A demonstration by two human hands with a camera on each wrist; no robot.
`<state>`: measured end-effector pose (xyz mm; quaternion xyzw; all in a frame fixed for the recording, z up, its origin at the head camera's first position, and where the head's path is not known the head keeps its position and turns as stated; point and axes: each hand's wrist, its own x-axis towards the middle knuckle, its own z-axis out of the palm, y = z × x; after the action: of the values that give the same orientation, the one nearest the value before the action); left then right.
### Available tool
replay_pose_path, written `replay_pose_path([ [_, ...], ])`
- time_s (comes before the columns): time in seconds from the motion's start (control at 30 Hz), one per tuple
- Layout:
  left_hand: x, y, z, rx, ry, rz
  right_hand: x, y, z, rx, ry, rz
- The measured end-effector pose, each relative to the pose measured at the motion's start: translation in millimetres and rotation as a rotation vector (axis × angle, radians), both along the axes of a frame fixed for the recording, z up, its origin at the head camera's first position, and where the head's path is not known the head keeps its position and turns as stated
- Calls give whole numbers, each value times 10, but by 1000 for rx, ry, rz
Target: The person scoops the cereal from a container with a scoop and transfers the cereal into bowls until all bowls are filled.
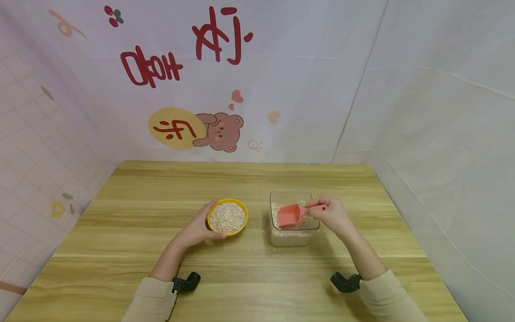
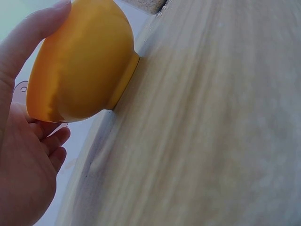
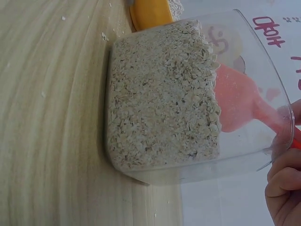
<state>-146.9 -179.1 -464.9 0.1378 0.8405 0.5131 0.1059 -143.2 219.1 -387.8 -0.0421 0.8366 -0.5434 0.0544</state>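
On the left, a small yellow bowl (image 1: pixel 240 230) full of pale oat flakes (image 1: pixel 227 218) stands on the table. My left hand (image 1: pixel 196 229) holds it from the side, thumb near the front rim and fingers round the far side. In the left wrist view the thumb lies against the bowl's wall (image 2: pixel 89 61). To the right is a clear square container (image 1: pixel 291 240), partly filled with the same flakes. My right hand (image 1: pixel 333 215) pinches the handle of a pink scoop (image 1: pixel 289 215) over its right rim. In the right wrist view the scoop's head (image 3: pixel 235 96) sits at the flakes' surface, inside the container.
Stray flakes (image 1: pixel 264 227) lie on the wooden table (image 1: pixel 249 277) between bowl and container. Black wrist devices sit on the left wrist (image 1: pixel 187 282) and the right wrist (image 1: pixel 346 282). White cloth with a printed bear (image 1: pixel 222 132) hangs behind the table; cloth also flanks both sides.
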Motion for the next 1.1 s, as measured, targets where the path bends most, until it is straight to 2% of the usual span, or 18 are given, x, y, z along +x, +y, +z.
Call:
replay_pose_path([
  [0.27,9,10,-3,-1,-5,5,7,35,-38,24,63,32],
  [0.63,15,17,-13,-7,-6,4,36,81,-77,89,174,116],
  [0.9,-7,-4,-9,-8,-10,-5,79,106,-88,125,325,123],
  [1.1,-9,-24,13,-29,-9,-9,99,142,-76,151,376,109],
])
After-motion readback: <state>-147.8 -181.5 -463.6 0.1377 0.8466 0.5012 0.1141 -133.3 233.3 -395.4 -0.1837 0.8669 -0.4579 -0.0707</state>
